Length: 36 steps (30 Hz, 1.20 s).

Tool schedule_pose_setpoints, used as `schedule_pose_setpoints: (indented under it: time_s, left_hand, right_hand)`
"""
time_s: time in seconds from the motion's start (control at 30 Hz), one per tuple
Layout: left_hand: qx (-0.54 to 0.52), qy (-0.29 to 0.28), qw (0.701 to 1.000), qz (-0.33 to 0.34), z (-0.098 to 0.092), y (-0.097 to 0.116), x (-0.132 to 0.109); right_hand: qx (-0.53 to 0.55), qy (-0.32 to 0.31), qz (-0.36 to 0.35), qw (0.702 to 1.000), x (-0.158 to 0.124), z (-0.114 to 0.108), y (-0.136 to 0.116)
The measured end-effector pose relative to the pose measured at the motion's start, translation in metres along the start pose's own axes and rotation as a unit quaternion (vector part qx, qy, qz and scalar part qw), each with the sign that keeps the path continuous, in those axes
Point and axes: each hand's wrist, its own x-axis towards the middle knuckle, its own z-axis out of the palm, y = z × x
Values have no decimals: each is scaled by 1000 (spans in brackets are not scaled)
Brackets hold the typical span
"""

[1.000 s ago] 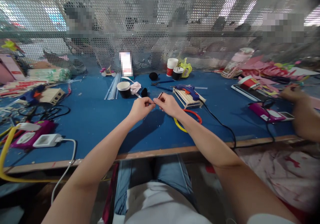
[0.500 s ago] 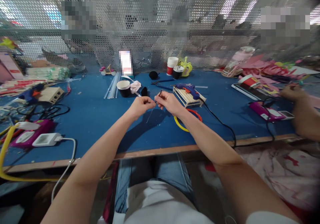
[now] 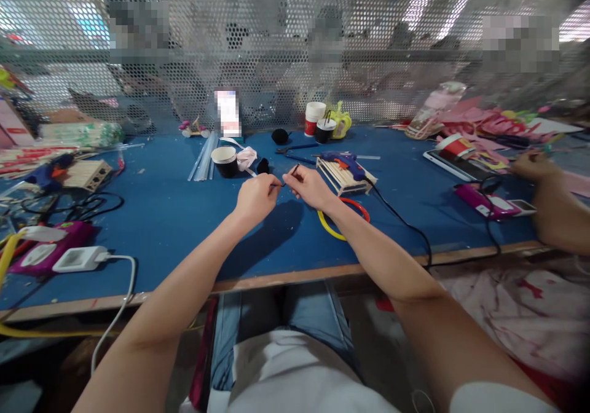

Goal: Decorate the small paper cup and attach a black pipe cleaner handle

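My left hand and my right hand are held close together above the middle of the table. The left fingers pinch one end of a thin dark strand. Between the right thumb and forefinger the strand is gripped too, and a short dark end sticks up there. Whether it is wire or cord I cannot tell. Just behind the hands lies a small black fuzzy piece. A dark paper cup stands behind my left hand, beside a crumpled white ribbon.
A blue glue gun rests on a wooden rack, its cable running to the front edge. Red and yellow rings lie by my right forearm. Pliers, clear sticks and a phone lie further back. Another person's hand works at right.
My left hand has turned over more, its back now facing up. The thin tail that hung below it no longer shows. My right hand keeps its pinch, and the view has shifted slightly.
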Motion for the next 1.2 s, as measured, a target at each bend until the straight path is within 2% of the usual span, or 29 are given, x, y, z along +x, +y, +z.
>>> schedule_pose_setpoints:
  time_s: [0.17, 0.37, 0.47, 0.57, 0.63, 0.7, 0.9, 1.07, 1.13, 1.2]
  left_hand:
    - [26, 6, 1000, 6, 2, 4, -3]
    - [-19, 17, 998, -49, 9, 0, -2]
    - [-140, -22, 986, -84, 10, -3, 0]
    - [-297, -71, 945, -117, 9, -4, 2]
    - [-348, -85, 925, -129, 7, -3, 2]
    - [-351, -88, 923, -132, 7, -3, 2]
    - [-280, -66, 952, -105, 12, -10, 2]
    - [-244, -48, 964, -96, 17, -14, 1]
    - [-254, -49, 961, -96, 16, -11, 1]
    - [-293, -61, 948, -108, 14, -8, 0]
  right_hand:
    - [-38, 28, -18, 999, 0, 3, 0]
    - [-72, 54, -28, 996, -2, 8, 0]
    - [-9, 14, -26, 1000, -3, 6, -2]
    - [84, -59, -41, 994, -4, 2, -2]
    - [101, -75, -41, 991, -3, 1, -2]
    - [88, -65, -28, 994, -3, 0, -1]
    - [44, -12, -4, 999, -3, 3, -3]
    - [0, 34, 5, 999, -3, 7, -3]
    - [1, 35, 6, 999, -3, 7, -1]
    - [30, 7, -1, 1000, -3, 6, 0]
